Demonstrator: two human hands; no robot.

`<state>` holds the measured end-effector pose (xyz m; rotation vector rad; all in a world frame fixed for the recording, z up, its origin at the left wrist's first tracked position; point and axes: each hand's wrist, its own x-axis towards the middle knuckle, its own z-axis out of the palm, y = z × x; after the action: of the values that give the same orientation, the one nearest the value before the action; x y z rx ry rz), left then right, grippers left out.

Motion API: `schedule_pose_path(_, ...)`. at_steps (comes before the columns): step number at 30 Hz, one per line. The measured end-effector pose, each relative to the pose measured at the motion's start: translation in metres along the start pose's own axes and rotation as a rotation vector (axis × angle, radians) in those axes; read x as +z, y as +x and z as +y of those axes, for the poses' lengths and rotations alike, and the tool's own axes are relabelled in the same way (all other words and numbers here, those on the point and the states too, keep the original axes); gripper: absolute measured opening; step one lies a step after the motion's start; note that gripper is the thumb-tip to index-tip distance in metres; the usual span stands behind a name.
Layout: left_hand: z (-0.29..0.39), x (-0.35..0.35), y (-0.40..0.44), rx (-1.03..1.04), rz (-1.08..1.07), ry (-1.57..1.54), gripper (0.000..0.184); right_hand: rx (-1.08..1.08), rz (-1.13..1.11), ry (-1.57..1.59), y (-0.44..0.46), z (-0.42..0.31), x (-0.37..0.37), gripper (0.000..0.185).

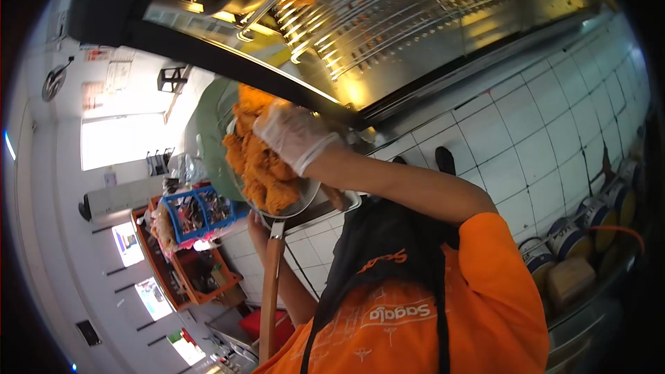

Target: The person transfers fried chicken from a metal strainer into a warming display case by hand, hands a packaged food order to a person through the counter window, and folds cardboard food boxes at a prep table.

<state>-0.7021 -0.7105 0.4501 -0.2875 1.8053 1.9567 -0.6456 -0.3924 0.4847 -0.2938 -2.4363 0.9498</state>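
Note:
A round wire strainer [303, 202] with a long wooden handle [271, 291] is heaped with orange-brown fried chicken [260, 166]. My right hand [294, 137], in a clear plastic glove, lies over the upper part of the heap with its fingers curled onto a piece of chicken. My left hand [258, 230] is bare and sits low at the strainer's rim, behind the neck of the handle. Most of its fingers are hidden there, but it appears to hold the strainer from underneath. The handle runs down toward my orange shirt [485, 291].
A lit display cabinet [415, 48] with wire racks and some fried food stands directly beyond the strainer. Behind the strainer shows a green rounded surface [215, 138]. A blue basket [201, 213] sits on an orange shelf unit [183, 270]. Several tubs [592, 218] line the tiled floor [526, 121].

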Motion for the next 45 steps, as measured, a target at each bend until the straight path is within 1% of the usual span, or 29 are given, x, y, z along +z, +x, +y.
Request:
schedule_pose_path(2,0.007,0.013,-0.01,-0.059,0.02,-0.077,0.046,0.013,0.12,0.024,-0.005,0.0,0.01,0.007)
schedule_pose_path(3,0.005,0.011,-0.01,-0.01,0.0,-0.015,0.046,-0.031,0.159,-0.036,-0.009,0.001,0.011,0.006)
schedule_pose_path(4,0.003,0.007,-0.011,0.045,-0.016,0.044,0.046,-0.021,0.082,-0.029,-0.009,0.0,0.005,0.007)
schedule_pose_path(6,-0.001,0.008,-0.012,0.098,-0.004,0.125,0.046,-0.083,0.06,-0.015,-0.02,-0.002,-0.011,0.01)
schedule_pose_path(9,0.003,0.0,-0.008,0.055,0.026,0.132,0.045,-0.103,0.224,0.183,-0.056,-0.003,-0.036,0.017)
schedule_pose_path(10,0.007,-0.004,-0.002,-0.04,0.141,0.118,0.047,-0.035,0.313,0.342,-0.068,-0.005,-0.05,0.014)
schedule_pose_path(12,0.009,0.01,-0.005,-0.08,0.091,0.028,0.046,0.098,0.498,0.645,-0.088,0.003,-0.075,0.008)
schedule_pose_path(13,0.004,-0.004,-0.003,0.069,0.059,0.272,0.046,0.168,0.554,0.547,-0.099,0.013,-0.078,0.018)
schedule_pose_path(15,0.006,-0.014,-0.002,0.1,0.076,0.405,0.046,0.298,0.62,0.354,-0.115,0.041,-0.079,0.042)
schedule_pose_path(16,0.009,-0.017,0.002,-0.008,0.068,0.251,0.046,0.354,0.643,0.245,-0.115,0.055,-0.08,0.054)
schedule_pose_path(17,0.012,-0.015,0.004,-0.114,0.078,0.097,0.046,0.328,0.726,0.201,-0.107,0.07,-0.083,0.056)
schedule_pose_path(18,0.007,-0.009,0.005,-0.088,0.055,0.127,0.041,0.325,0.786,0.155,-0.096,0.089,-0.082,0.056)
schedule_pose_path(19,0.007,0.005,-0.004,-0.056,0.042,0.155,0.04,0.325,0.846,0.108,-0.086,0.108,-0.081,0.056)
schedule_pose_path(21,0.01,0.017,-0.016,0.04,0.028,0.169,0.043,0.34,0.844,0.046,-0.065,0.141,-0.07,0.054)
schedule_pose_path(22,0.011,0.011,-0.015,0.048,0.023,0.175,0.043,0.321,0.807,0.016,-0.052,0.154,-0.068,0.054)
schedule_pose_path(23,0.009,0.006,-0.011,0.052,0.012,0.179,0.043,0.388,0.732,-0.06,-0.034,0.159,-0.066,0.053)
schedule_pose_path(26,0.004,-0.002,-0.005,0.049,0.04,0.14,0.04,0.606,0.356,-0.231,0.006,0.171,-0.061,0.05)
schedule_pose_path(28,0.002,-0.002,0.0,0.036,0.071,0.109,0.04,0.613,0.213,-0.251,0.032,0.172,-0.06,0.038)
schedule_pose_path(29,0.004,0.002,0.0,-0.016,0.07,0.058,0.04,0.614,0.143,-0.262,0.048,0.179,-0.058,0.034)
schedule_pose_path(30,0.009,0.009,-0.003,-0.067,0.07,0.009,0.041,0.593,0.106,-0.282,0.063,0.184,-0.052,0.034)
schedule_pose_path(31,0.01,0.014,-0.003,-0.113,0.065,-0.039,0.042,0.569,0.088,-0.313,0.077,0.188,-0.047,0.035)
schedule_pose_path(34,0.006,0.016,-0.001,-0.067,0.128,0.041,0.051,0.521,0.03,-0.399,0.115,0.198,-0.023,0.037)
schedule_pose_path(37,0.005,0.012,0.002,-0.026,0.187,0.076,0.054,0.513,0.049,-0.431,0.131,0.203,-0.009,0.039)
schedule_pose_path(40,0.01,0.037,-0.011,-0.017,0.246,0.243,0.058,0.503,0.162,-0.445,0.117,0.203,-0.008,0.042)
schedule_pose_path(41,0.009,0.036,-0.011,-0.026,0.203,0.226,0.059,0.485,0.242,-0.464,0.105,0.2,-0.012,0.043)
schedule_pose_path(42,0.011,0.034,-0.007,-0.127,0.236,0.013,0.058,0.458,0.337,-0.485,0.087,0.193,-0.019,0.043)
schedule_pose_path(43,0.011,0.031,-0.006,-0.13,0.219,0.013,0.057,0.431,0.454,-0.492,0.066,0.179,-0.024,0.044)
schedule_pose_path(44,0.011,0.03,-0.006,-0.086,0.238,0.082,0.056,0.487,0.268,-0.409,0.038,0.148,-0.041,0.044)
schedule_pose_path(45,0.006,0.016,0.001,-0.142,0.228,0.006,0.055,0.463,0.074,-0.453,0.003,0.13,-0.044,0.047)
